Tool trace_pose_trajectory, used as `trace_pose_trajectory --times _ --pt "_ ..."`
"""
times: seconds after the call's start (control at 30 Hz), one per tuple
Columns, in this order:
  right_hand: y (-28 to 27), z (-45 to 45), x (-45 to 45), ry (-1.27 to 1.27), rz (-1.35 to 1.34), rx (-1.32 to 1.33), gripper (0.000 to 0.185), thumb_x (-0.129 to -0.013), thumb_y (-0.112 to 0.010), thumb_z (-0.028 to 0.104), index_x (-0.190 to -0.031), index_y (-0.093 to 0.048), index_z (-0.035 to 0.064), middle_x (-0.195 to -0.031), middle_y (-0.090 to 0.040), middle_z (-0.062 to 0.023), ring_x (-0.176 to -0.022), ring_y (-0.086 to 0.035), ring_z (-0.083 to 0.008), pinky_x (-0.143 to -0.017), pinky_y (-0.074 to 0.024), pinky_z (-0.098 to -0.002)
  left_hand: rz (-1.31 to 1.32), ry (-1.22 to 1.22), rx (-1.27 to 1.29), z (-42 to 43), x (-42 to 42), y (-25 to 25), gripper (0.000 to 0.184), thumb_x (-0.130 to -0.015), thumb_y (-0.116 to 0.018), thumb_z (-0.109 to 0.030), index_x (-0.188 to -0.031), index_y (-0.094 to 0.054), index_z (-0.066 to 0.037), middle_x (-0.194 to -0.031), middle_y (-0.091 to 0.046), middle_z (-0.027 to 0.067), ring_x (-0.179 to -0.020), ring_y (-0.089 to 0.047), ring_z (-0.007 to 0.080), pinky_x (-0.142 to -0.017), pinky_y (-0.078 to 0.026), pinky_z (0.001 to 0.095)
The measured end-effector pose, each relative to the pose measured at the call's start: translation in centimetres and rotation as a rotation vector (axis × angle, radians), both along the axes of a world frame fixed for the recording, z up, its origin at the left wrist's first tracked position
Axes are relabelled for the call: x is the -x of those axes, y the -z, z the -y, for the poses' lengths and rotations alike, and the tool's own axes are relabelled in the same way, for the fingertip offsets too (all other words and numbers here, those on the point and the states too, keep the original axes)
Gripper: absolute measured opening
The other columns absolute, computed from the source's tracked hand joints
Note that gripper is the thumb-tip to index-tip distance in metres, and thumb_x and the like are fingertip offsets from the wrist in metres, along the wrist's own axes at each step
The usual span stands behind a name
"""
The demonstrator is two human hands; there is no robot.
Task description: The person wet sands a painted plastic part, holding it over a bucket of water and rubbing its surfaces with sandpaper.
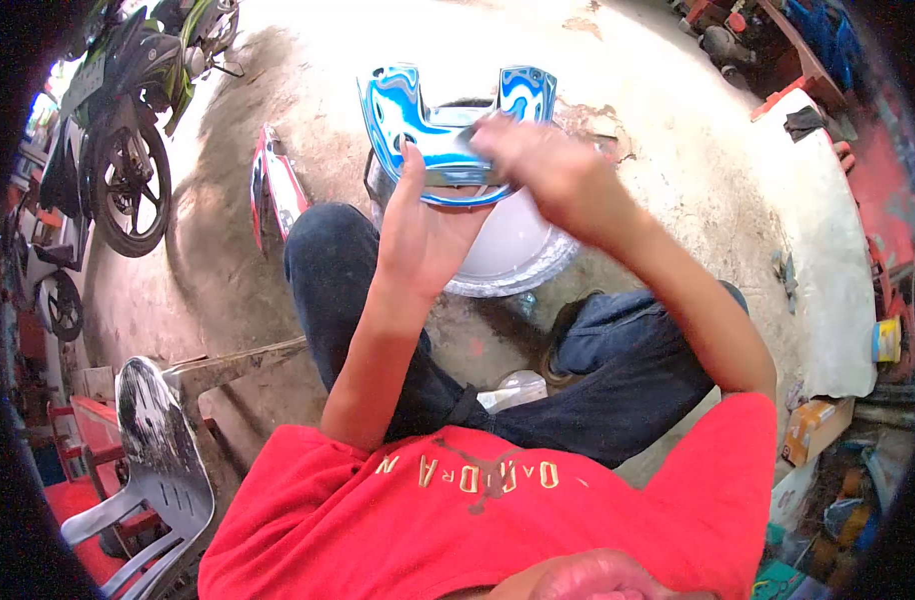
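My left hand [423, 235] holds a glossy blue and white U-shaped panel [443, 148] from below, with the thumb on its front face. The panel's two arms point away from me. My right hand [553, 175] is over the panel's right part, blurred by motion, with fingers bent at the surface. A small dark patch shows at its fingertips, too smeared to name. Beneath the panel is a round whitish basin [508, 245], partly covered by the panel and my hands.
Motorcycles [128, 165] stand at the upper left. A red and white panel [278, 185] lies on the concrete floor. At the lower left is a grey plastic chair [163, 450]. A cardboard box [816, 430] and a yellow tub [886, 341] are at the right.
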State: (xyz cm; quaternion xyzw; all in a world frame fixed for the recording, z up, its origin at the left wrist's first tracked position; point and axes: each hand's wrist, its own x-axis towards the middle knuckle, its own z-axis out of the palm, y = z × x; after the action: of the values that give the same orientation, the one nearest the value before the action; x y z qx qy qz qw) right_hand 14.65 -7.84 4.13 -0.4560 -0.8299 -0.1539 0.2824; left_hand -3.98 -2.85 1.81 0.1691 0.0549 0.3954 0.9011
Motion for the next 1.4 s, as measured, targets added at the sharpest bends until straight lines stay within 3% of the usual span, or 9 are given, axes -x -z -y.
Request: trace_pose_trajectory --times 0.1,0.23,0.5,0.6,0.83,0.93,1.07,1.27,1.4 --pt "0.4 -1.0 -2.9 0.234 -0.097 0.08 0.041 -0.089 -0.053 -0.002 -0.128 -0.061 0.0019 -0.13 -0.063 -0.0197 -0.121 -0.062 -0.0336 -0.104 -0.049 -0.0396 -0.072 -0.016 0.004 0.5 0.4 -0.3 0.056 -0.107 -0.039 -0.043 -0.147 -0.037 -0.003 -0.146 -0.047 0.0188 -0.136 -0.046 0.0325 -0.115 -0.036 0.0523" --pt "0.4 1.3 2.4 -0.136 -0.02 0.044 0.038 -0.091 -0.054 0.003 -0.128 -0.063 0.005 -0.132 -0.063 -0.0168 -0.121 -0.063 -0.0295 -0.103 -0.0504 -0.0422 -0.2 -0.017 0.156 -0.1 0.4 0.4 0.055 -0.107 -0.039 -0.042 -0.147 -0.038 -0.004 -0.145 -0.048 0.0189 -0.134 -0.047 0.0338 -0.115 -0.035 0.0532" --pt "-0.4 0.2 -1.8 0.126 -0.061 0.057 0.038 -0.09 -0.054 -0.001 -0.127 -0.062 0.0001 -0.129 -0.064 -0.0195 -0.122 -0.062 -0.0302 -0.102 -0.0505 -0.0391 -0.103 0.004 0.033 1.1 0.8 -1.0 0.053 -0.107 -0.039 -0.044 -0.14 -0.045 -0.003 -0.137 -0.055 0.0165 -0.125 -0.054 0.0312 -0.108 -0.042 0.0492" --pt "-0.9 3.0 4.0 -0.117 0.041 0.05 0.04 -0.089 -0.056 -0.002 -0.128 -0.062 0.0068 -0.132 -0.064 -0.0134 -0.123 -0.062 -0.0288 -0.103 -0.0505 -0.0408 0.337 0.347 0.004 -1.4 1.9 3.8 0.054 -0.107 -0.038 -0.046 -0.138 -0.046 -0.002 -0.136 -0.056 0.0161 -0.124 -0.055 0.0288 -0.107 -0.043 0.0478" --pt "-0.5 0.5 -0.9 0.114 -0.015 0.04 0.041 -0.088 -0.056 -0.001 -0.13 -0.06 0.0025 -0.133 -0.062 -0.0178 -0.126 -0.059 -0.0313 -0.105 -0.0492 -0.0398 -0.093 0.008 0.028 1.3 1.8 -1.4 0.054 -0.107 -0.038 -0.045 -0.141 -0.045 -0.004 -0.138 -0.055 0.0173 -0.128 -0.053 0.0293 -0.111 -0.041 0.0489" --pt "-1.3 2.9 4.8 -0.109 0.118 0.027 0.043 -0.088 -0.058 0.001 -0.13 -0.062 0.0066 -0.135 -0.062 -0.0138 -0.126 -0.061 -0.0253 -0.106 -0.0486 -0.0392 0.431 0.389 -0.081 -1.7 2.8 3.0 0.053 -0.107 -0.038 -0.044 -0.141 -0.044 -0.004 -0.138 -0.055 0.0176 -0.129 -0.053 0.0296 -0.11 -0.041 0.05" --pt "-1.3 0.2 -0.9 0.143 -0.208 0.161 0.046 -0.086 -0.056 -0.007 -0.13 -0.062 0.0055 -0.13 -0.064 -0.0181 -0.121 -0.062 -0.0304 -0.101 -0.052 -0.0384 -0.056 -0.03 -0.039 0.8 2.3 -1.2 0.051 -0.108 -0.038 -0.042 -0.142 -0.043 -0.005 -0.14 -0.054 0.0175 -0.129 -0.053 0.0315 -0.109 -0.042 0.0527" --pt "-1.4 2.3 2.8 -0.02 0.005 0.067 0.046 -0.085 -0.063 -0.003 -0.129 -0.063 0.0072 -0.135 -0.062 -0.017 -0.125 -0.06 -0.0291 -0.103 -0.0505 -0.0408 0.213 0.165 -0.028 -0.5 2.9 1.5 0.051 -0.108 -0.039 -0.041 -0.145 -0.042 -0.006 -0.141 -0.053 0.0179 -0.129 -0.052 0.0339 -0.109 -0.041 0.054" --pt "-1.9 0.2 -1.2 0.163 -0.082 0.064 0.04 -0.088 -0.06 -0.004 -0.127 -0.063 0.003 -0.134 -0.062 -0.0174 -0.124 -0.061 -0.0302 -0.103 -0.0503 -0.0392 -0.083 0.005 0.025 1.4 2.6 -1.4 0.051 -0.108 -0.037 -0.043 -0.144 -0.042 -0.007 -0.141 -0.052 0.0156 -0.128 -0.053 0.0308 -0.109 -0.042 0.051"
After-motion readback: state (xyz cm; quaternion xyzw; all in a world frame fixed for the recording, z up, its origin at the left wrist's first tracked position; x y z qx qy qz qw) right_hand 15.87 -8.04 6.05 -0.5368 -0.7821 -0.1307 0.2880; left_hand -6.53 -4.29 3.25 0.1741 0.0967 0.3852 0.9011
